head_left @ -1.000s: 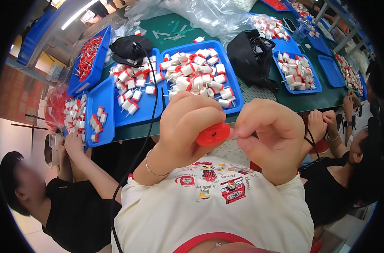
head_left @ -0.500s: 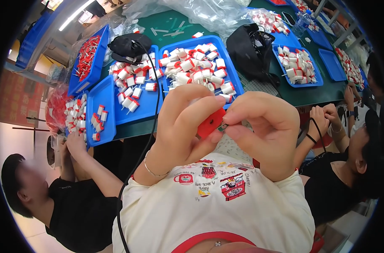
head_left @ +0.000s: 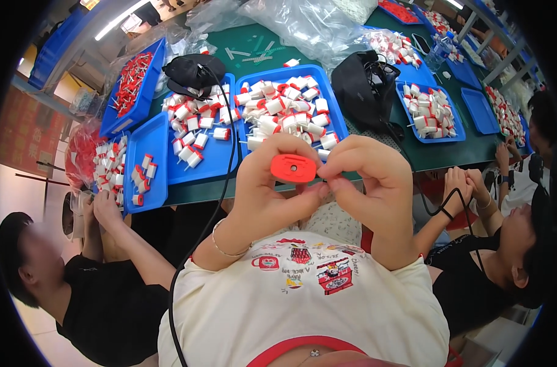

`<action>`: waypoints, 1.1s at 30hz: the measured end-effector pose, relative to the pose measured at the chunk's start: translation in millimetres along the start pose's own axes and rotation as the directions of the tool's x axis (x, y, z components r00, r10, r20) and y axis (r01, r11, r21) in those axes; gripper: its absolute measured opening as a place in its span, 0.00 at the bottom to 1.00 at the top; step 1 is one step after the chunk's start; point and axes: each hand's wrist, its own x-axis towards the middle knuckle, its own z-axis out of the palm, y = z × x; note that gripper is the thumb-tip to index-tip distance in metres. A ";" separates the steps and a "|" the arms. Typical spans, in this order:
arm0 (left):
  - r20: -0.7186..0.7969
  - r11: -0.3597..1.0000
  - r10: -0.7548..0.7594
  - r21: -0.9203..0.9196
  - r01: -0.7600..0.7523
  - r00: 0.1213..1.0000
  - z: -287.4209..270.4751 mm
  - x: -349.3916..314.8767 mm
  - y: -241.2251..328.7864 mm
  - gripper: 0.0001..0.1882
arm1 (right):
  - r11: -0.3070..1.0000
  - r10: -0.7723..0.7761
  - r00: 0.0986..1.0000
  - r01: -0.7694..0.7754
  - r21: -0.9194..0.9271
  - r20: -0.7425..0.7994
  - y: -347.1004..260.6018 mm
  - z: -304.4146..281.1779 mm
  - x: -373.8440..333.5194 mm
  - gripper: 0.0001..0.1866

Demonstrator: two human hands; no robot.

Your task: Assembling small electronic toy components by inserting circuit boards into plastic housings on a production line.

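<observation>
Left hand (head_left: 257, 183): we grip a red cap (head_left: 282, 172), hole (head_left: 294, 167) toward us, maybe to see it.
Right hand (head_left: 373, 174): fingertips pinched; we can't tell on what.

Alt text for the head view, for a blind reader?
The left hand holds a red-faced part, the right hand curled close beside it. Beyond, blue trays of red-and-white pieces stand on a green table, with co-workers either side.
</observation>
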 end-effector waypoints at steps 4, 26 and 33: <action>-0.019 0.999 -0.050 0.002 0.050 0.999 -0.8 -0.2 -0.7 0.17 | 0.999 0.045 0.998 -0.045 0.013 -0.036 2.3 1.1 -0.1 0.10; 0.219 0.998 -0.050 -0.032 0.059 0.974 0.7 -7.3 -13.8 0.26 | 0.999 -0.005 1.000 0.005 0.042 0.003 -2.8 -16.3 -2.2 0.06; 0.261 0.997 0.024 0.067 -0.043 0.965 1.7 -6.4 -18.0 0.26 | 0.998 0.059 0.998 -0.060 0.029 0.029 -2.6 -16.1 -4.4 0.05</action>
